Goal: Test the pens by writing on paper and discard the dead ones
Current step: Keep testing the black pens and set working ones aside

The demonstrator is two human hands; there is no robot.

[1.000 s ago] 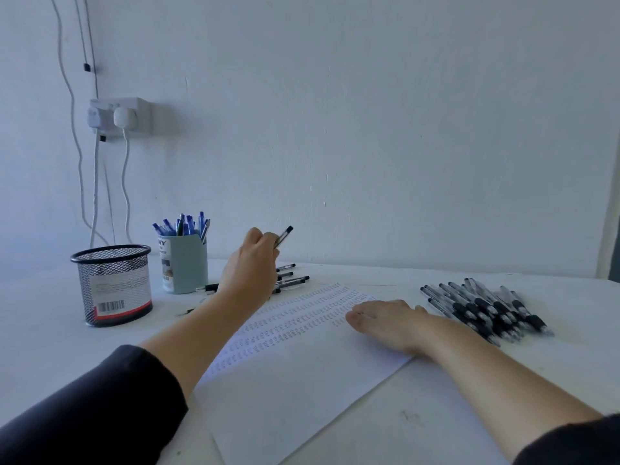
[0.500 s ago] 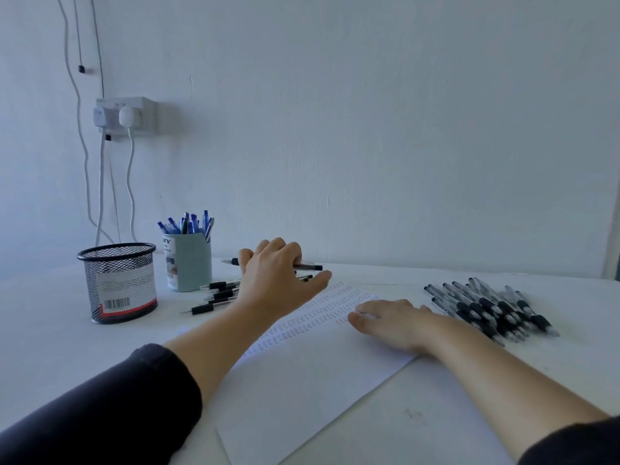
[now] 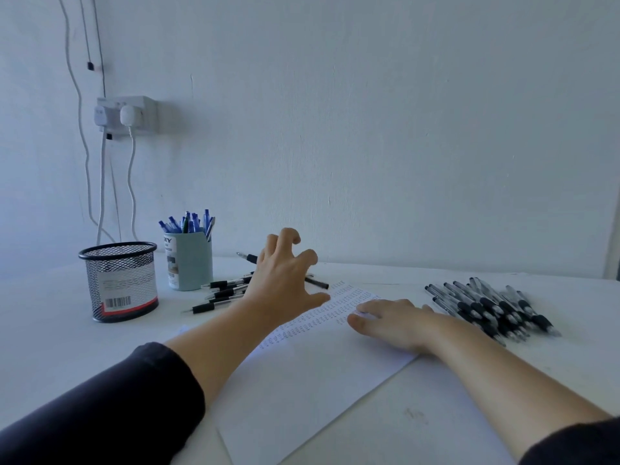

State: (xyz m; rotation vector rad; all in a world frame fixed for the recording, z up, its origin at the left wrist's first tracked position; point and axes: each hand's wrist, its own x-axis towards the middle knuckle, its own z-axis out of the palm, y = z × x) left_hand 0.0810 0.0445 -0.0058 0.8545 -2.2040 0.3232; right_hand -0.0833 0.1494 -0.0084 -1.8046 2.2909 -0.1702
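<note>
The left hand [image 3: 281, 283] hovers above the white tabletop [image 3: 50, 330] with its fingers [image 3: 290, 234] spread and loosely curled, holding nothing. Just beneath and beside those fingers lies a small cluster of black-gripped clear-barrelled pens [image 3: 224, 292], fanned out untidily, with one single black pen [image 3: 246, 256] lying apart beyond the fingertips, nearer the wall. The right hand [image 3: 392, 322] rests flat, its fingers straight and close together, pressing the white sheet of paper [image 3: 318, 380] onto the tabletop; rows of small test marks run across the sheet just ahead of its fingertips. To the outer side of the right fingers a large pile of matching black-gripped pens [image 3: 493, 308] waits, near but not touching the hand.

Beyond the left fingers stand a pale blue-green pen cup [image 3: 189, 263] filled with blue pens, and further out a black wire-mesh pot [image 3: 119, 281] with a barcode label.

The step in hand looks like the empty left hand moving between pens. To do it well, it should keep the sorted cluster separate from the untested pile, so nothing is tested twice. The right hand is best left pinning the paper flat, so each stroke gives a fair result. Which container takes dead pens cannot be told from here.
</note>
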